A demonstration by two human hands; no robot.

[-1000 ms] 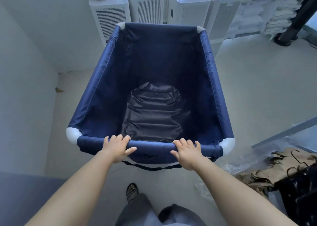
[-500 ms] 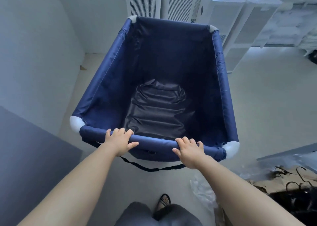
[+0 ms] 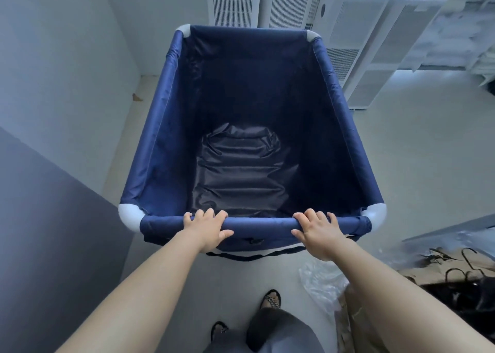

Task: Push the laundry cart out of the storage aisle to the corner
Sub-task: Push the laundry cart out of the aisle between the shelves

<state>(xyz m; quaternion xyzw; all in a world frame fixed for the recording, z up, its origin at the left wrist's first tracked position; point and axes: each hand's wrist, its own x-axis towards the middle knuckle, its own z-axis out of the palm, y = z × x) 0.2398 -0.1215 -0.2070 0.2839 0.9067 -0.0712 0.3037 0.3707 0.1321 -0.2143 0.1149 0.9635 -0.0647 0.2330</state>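
Both my hands grip the near rail of the blue laundry cart (image 3: 160,127), left hand (image 3: 207,228) and right hand (image 3: 318,232) wrapped over it. Cart fills frame centre, empty. White air units (image 3: 353,31) stand just beyond its far edge, upper frame.

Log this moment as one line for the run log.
left hand gripping cart rail | right hand gripping rail | cart empty | white units ahead
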